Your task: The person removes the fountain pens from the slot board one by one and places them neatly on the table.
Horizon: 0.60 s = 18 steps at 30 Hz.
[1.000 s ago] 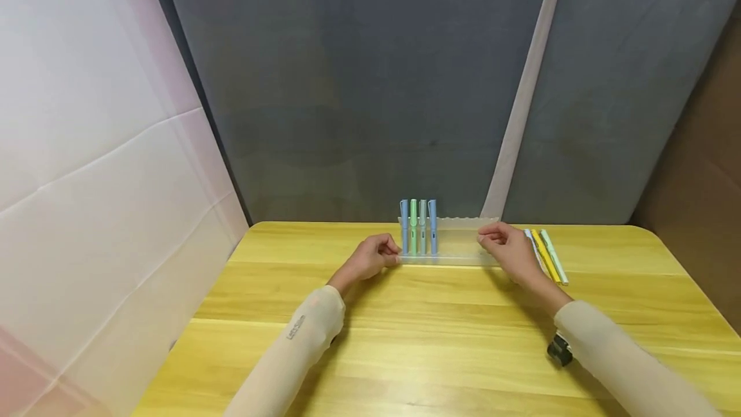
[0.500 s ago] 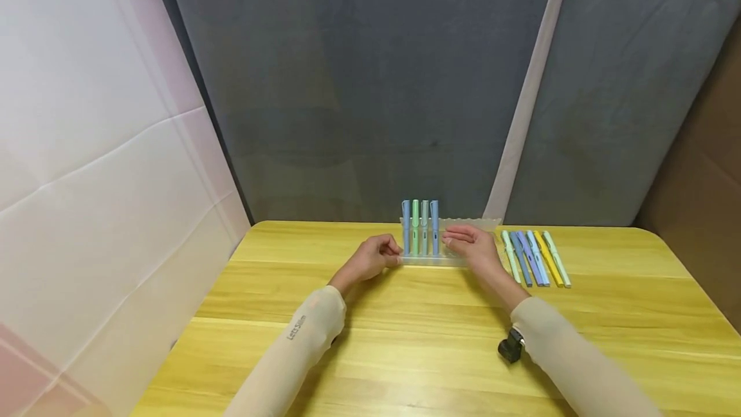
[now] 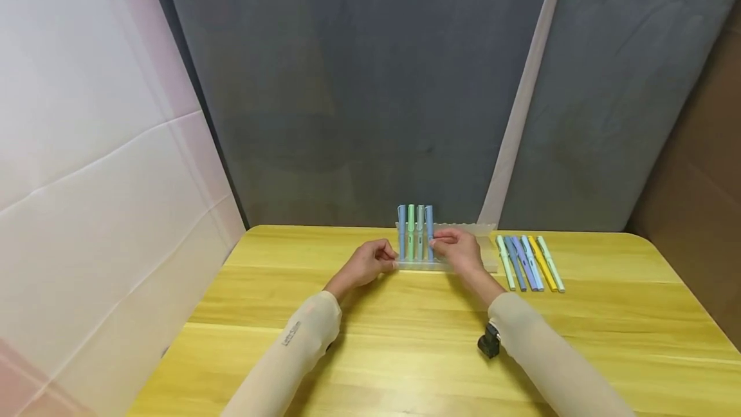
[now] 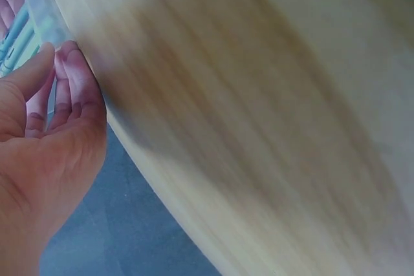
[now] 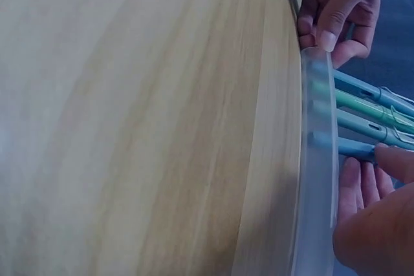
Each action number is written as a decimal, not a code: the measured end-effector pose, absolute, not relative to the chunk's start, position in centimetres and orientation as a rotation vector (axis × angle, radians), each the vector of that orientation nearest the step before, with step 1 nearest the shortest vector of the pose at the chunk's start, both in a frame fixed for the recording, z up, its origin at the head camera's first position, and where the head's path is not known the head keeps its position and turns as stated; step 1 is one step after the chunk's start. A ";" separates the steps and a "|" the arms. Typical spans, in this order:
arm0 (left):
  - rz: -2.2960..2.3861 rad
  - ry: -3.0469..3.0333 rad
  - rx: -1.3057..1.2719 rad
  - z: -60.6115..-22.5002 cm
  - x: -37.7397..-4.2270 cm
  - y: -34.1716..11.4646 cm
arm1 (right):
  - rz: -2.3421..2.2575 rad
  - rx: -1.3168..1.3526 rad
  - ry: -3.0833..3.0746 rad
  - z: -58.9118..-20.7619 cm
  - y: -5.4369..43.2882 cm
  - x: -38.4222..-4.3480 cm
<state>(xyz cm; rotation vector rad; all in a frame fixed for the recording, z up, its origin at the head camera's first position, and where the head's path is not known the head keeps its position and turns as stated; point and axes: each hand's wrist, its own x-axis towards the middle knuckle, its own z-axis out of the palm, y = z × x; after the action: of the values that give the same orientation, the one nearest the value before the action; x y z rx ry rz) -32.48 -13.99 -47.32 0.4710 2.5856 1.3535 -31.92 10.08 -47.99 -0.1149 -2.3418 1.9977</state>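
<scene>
A clear plastic pen stand (image 3: 418, 266) with a scalloped back edge sits near the table's far edge. Several capped pens stand upright in its left part: a blue pen (image 3: 402, 230), a green pen (image 3: 411, 230), a grey-green pen (image 3: 420, 230) and another blue pen (image 3: 429, 219) furthest right. My left hand (image 3: 363, 264) pinches the stand's left end between thumb and fingers, as the right wrist view also shows. With thumb and fingertips, my right hand (image 3: 461, 251) pinches the rightmost blue pen (image 5: 352, 148) low on its body. That hand covers some of the stand's middle.
On the wooden table (image 3: 393, 346), right of the stand, several pens lie side by side, among them a purple pen (image 3: 523, 264) and a yellow pen (image 3: 546, 264). A grey partition (image 3: 347, 95) rises behind the table, and a white one (image 3: 104, 121) stands at left.
My right hand has moved left along the stand from its right end to the rightmost blue pen, uncovering more of the lying pens. The left hand stays at the stand's left end.
</scene>
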 end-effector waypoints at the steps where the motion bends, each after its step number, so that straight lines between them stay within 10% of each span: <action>1: 1.354 2.585 0.474 -47.3 -32.5 -14.0 | 1.995 -0.118 -2.342 -47.9 10.1 -31.9; 18: 1.351 2.597 0.496 -47.4 -32.6 -14.1 | 2.080 -0.025 -2.087 -46.6 10.6 -31.5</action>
<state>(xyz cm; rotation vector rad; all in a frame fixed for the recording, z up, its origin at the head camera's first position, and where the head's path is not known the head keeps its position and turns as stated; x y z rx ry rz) -32.61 -14.06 -47.41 0.4962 2.5968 1.3506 -31.54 10.55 -46.60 -0.0247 -2.0869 2.0798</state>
